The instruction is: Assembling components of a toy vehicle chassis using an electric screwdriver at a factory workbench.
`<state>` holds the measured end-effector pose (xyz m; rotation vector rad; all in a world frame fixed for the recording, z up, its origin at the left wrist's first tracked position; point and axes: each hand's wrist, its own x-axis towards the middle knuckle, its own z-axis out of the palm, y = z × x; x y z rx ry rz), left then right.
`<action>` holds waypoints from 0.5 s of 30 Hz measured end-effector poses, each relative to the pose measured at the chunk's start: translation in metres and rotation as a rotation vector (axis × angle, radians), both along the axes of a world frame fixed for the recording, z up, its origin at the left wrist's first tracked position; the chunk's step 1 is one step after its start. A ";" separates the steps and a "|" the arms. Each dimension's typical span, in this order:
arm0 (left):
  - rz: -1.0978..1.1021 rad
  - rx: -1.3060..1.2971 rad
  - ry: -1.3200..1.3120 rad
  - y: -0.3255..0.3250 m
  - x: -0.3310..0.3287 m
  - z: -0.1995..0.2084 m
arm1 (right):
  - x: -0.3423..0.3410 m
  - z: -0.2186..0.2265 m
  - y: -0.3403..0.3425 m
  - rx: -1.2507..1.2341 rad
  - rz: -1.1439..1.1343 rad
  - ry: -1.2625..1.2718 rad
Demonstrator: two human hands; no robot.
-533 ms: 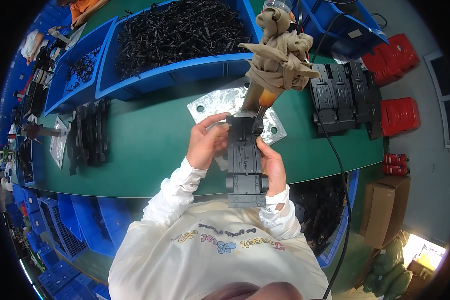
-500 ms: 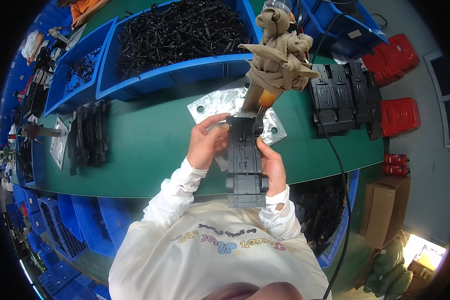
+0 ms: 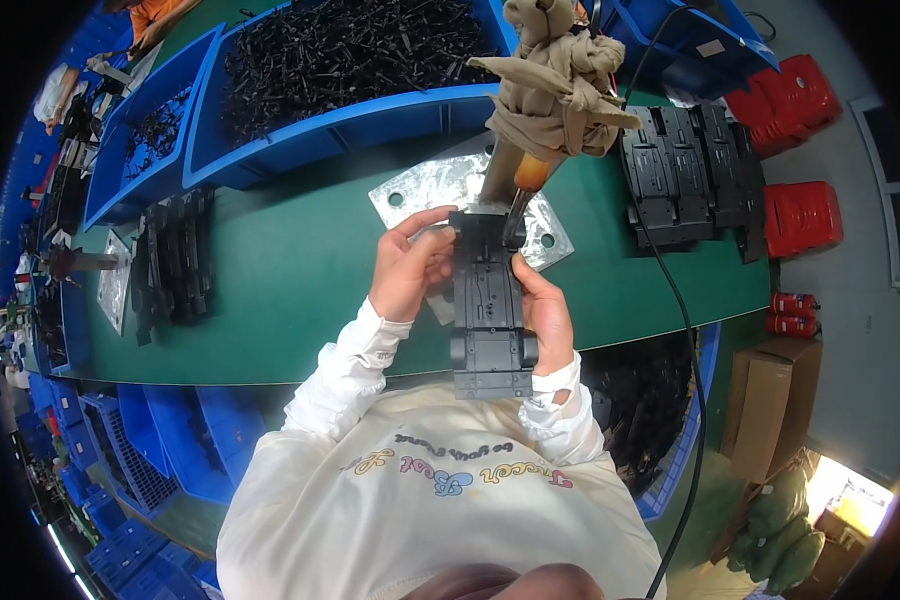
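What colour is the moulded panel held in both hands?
The moulded panel is black, clearest in head view.

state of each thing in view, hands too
Black part: gripped on both sides
Left hand: gripping part's upper left edge
Right hand: gripping part's right edge
Tool: tip down, contact unclear
Tan cloth: wrapped and knotted
Large blue bin: heaped with black pieces
Smaller blue bin: partly filled

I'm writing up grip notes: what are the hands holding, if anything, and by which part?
A long, black molded panel: the left hand grips its upper left edge, the right hand its right edge.
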<state>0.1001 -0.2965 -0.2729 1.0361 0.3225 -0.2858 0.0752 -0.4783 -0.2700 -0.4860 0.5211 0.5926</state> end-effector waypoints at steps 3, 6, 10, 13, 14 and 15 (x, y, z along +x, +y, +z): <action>-0.005 0.002 -0.001 0.000 -0.001 0.001 | -0.001 -0.006 -0.001 0.012 0.004 -0.006; -0.002 0.014 0.003 0.000 -0.001 0.003 | 0.000 -0.004 0.000 0.027 -0.005 0.003; 0.019 0.047 0.019 -0.004 -0.001 0.009 | 0.000 -0.002 0.000 0.011 0.018 -0.001; 0.021 0.043 0.019 -0.003 0.000 0.007 | 0.001 -0.002 0.000 0.015 0.006 0.005; 0.017 0.037 0.014 -0.003 0.000 0.007 | 0.001 -0.002 0.001 0.014 -0.003 0.005; 0.012 0.031 0.010 -0.003 0.000 0.007 | 0.001 -0.002 0.001 0.015 -0.003 0.005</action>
